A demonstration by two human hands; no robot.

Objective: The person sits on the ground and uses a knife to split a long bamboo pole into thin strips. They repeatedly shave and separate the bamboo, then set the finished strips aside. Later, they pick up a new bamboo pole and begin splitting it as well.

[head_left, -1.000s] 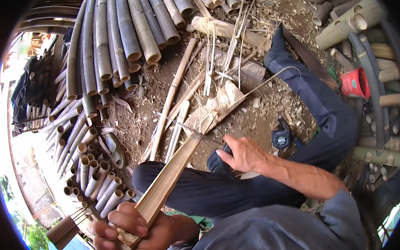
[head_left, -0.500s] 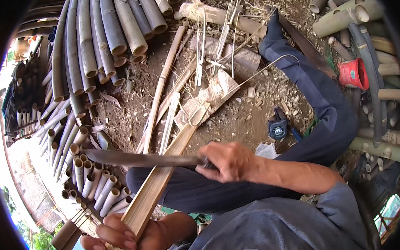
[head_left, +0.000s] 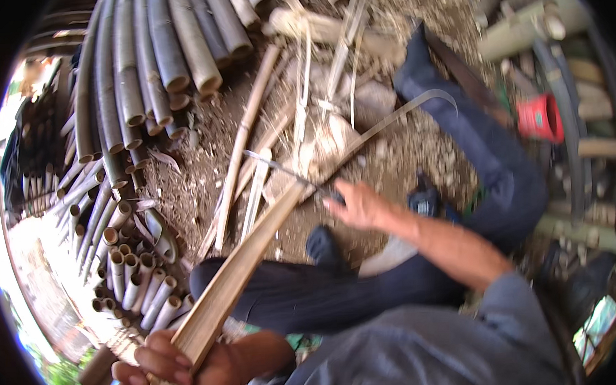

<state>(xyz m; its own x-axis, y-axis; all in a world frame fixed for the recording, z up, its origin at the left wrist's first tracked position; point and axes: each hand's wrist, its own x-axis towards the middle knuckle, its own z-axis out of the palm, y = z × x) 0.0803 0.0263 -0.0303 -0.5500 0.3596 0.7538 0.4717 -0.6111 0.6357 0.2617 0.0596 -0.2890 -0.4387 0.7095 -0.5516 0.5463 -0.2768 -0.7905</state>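
My left hand [head_left: 192,369] is closed around the near end of a long split bamboo slat [head_left: 236,283], which slopes away from me across my leg. The slat's far end lies by a pale, chopped wood block [head_left: 330,144]. My right hand [head_left: 359,205] grips the handle of a machete [head_left: 279,167]. Its blade, blurred and seen nearly edge-on, crosses the slat near that far end; whether it cuts in, I cannot tell. A thin curved strip [head_left: 404,108] runs from there to the upper right, over my outstretched leg.
Bamboo poles [head_left: 164,43] lie stacked at the far left, above a pile of short bamboo tubes [head_left: 134,268]. Split bamboo lengths [head_left: 246,143] and shavings cover the ground ahead. A tape measure [head_left: 422,202] lies by my right leg; a red container [head_left: 541,119] stands farther right.
My right hand has moved the machete forward, from across the slat's middle to its far end, with the blade now angled away. A foot has come into view beyond my near leg.
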